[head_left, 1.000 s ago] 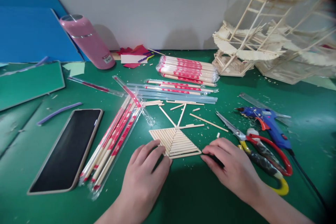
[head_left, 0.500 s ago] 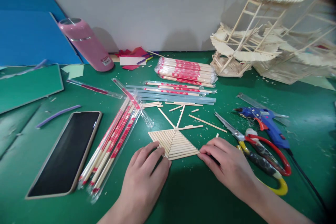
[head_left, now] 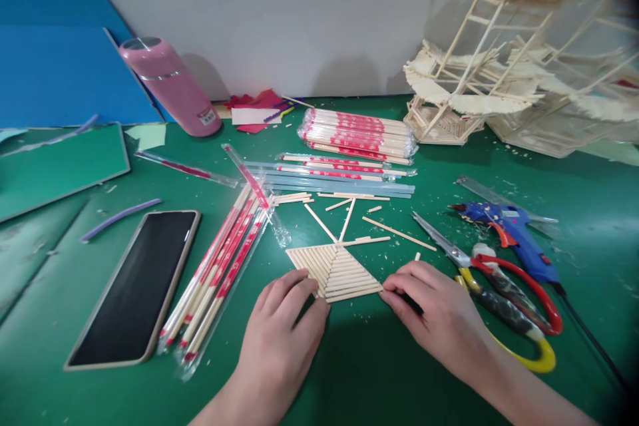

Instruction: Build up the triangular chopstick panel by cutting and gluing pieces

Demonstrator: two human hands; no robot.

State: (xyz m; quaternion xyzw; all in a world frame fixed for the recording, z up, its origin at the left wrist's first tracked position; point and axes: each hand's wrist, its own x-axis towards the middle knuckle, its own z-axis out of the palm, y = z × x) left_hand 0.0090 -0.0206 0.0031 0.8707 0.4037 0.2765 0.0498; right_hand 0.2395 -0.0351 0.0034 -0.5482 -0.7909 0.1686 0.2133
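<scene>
A craft workspace, with glue gun [head_left: 524, 239] and scissors [head_left: 492, 301].

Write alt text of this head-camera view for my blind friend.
A person's left hand and right hand touch opposite sides of a flat stick panel on a green table. Around them lie a phone, wrapped sticks, scissors and a blue glue gun; a stick model stands behind, at right.

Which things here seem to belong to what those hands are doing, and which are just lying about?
Probably part of the job:
stick panel, between left hand and right hand
loose sticks
wrapped sticks
scissors
glue gun

Probably just lying about:
phone
pink bottle
purple strip
</scene>
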